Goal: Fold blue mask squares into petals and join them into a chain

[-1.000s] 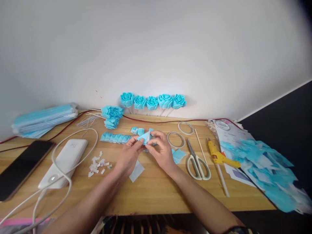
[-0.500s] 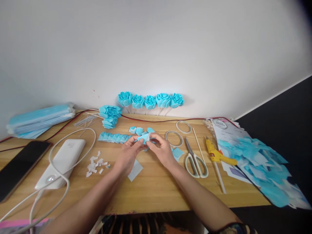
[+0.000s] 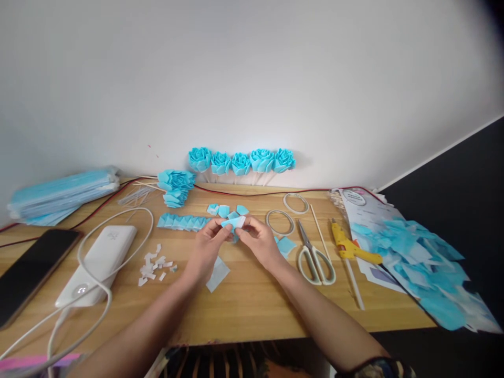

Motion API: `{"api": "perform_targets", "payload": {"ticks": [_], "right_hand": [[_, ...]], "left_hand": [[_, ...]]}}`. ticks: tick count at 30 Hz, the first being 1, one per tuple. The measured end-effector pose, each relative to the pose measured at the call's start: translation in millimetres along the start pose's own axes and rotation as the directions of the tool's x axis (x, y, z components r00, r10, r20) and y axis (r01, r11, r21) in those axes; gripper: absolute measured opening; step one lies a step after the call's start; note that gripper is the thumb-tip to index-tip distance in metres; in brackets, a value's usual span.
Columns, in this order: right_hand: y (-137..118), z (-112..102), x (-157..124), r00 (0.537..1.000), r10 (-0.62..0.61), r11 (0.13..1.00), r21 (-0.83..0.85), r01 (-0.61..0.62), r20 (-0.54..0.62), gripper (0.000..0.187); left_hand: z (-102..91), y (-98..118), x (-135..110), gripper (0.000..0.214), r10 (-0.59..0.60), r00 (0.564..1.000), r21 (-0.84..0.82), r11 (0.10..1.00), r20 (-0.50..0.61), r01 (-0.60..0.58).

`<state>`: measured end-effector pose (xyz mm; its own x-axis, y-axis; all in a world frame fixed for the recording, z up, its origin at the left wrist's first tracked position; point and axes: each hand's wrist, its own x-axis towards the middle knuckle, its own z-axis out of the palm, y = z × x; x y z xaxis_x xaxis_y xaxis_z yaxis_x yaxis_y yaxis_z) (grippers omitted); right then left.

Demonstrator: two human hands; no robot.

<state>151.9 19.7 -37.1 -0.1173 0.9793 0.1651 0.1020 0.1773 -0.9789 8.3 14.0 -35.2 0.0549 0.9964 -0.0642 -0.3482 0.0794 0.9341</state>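
Matt, cloth-like folded piece [image 3: 234, 221] above smooth wooden tabletop [image 3: 252, 310]

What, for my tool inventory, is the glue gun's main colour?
The glue gun is mainly yellow, shown in the head view.

Head-worn camera, facing forward, down; left hand [image 3: 205, 247], right hand [image 3: 260, 244] near, wall [image 3: 244, 79] beyond.

Light-blue piece [image 3: 232, 223] between the fingers [image 3: 252, 226]; scissors [image 3: 308, 244] (white-handled) to the right
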Motion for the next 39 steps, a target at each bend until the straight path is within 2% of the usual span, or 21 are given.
{"api": "perform_targets", "payload": {"ticks": [4, 8, 15, 20, 27, 30, 33, 36, 39], "right_hand": [[0.3, 3.7, -1.4, 0.998, 0.059, 0.992, 0.109, -0.061, 0.017, 0.011], [0.3, 6.3, -2.8, 0.994, 0.102, 0.979, 0.173, -0.106, 0.034, 0.013], [-4.4, 4.0, -2.1, 0.990, 0.111, 0.970, 0.206, -0.126, 0.082, 0.019], [-7.5, -2.3, 0.3, 0.994, 0.112, 0.981, 0.157, -0.113, 0.015, 0.022], [-10.8, -11.6, 2.9, 0.995, 0.095, 0.990, 0.103, -0.094, -0.003, 0.019], [-9.6, -11.4, 2.2, 0.997, 0.022, 1.000, 0.008, -0.021, -0.076, 0.013], [-12.1, -10.8, 0.6, 0.986, -0.114, 0.984, -0.150, 0.096, -0.119, 0.007], [-16.3, -10.9, -0.7, 0.935, -0.341, 0.880, -0.382, 0.281, -0.100, 0.005], [-17.3, -11.8, -0.8, 0.858, -0.514, 0.731, -0.522, 0.439, 0.001, 0.009]], "left_hand": [[2.9, 4.7, -1.8, 0.017, 0.079, 0.996, 0.135, 0.988, -0.035, -0.073], [5.5, 5.6, -2.8, 0.016, 0.132, 0.990, 0.171, 0.977, -0.041, -0.124], [4.6, 4.4, -1.1, 0.017, 0.101, 0.994, 0.160, 0.983, -0.047, -0.092], [4.0, 4.6, -0.6, 0.018, 0.081, 0.996, 0.165, 0.984, -0.037, -0.074], [3.1, 3.3, 0.4, 0.016, 0.069, 0.997, 0.182, 0.981, -0.020, -0.064], [3.2, 3.0, 0.1, 0.018, 0.058, 0.998, 0.166, 0.985, -0.013, -0.055], [3.3, 3.0, -0.3, 0.020, 0.044, 0.999, 0.163, 0.986, -0.009, -0.042], [3.2, 3.7, -0.4, 0.021, 0.042, 0.999, 0.169, 0.985, -0.011, -0.040], [2.7, 4.9, -0.1, 0.022, 0.051, 0.999, 0.170, 0.984, -0.016, -0.047]]}}
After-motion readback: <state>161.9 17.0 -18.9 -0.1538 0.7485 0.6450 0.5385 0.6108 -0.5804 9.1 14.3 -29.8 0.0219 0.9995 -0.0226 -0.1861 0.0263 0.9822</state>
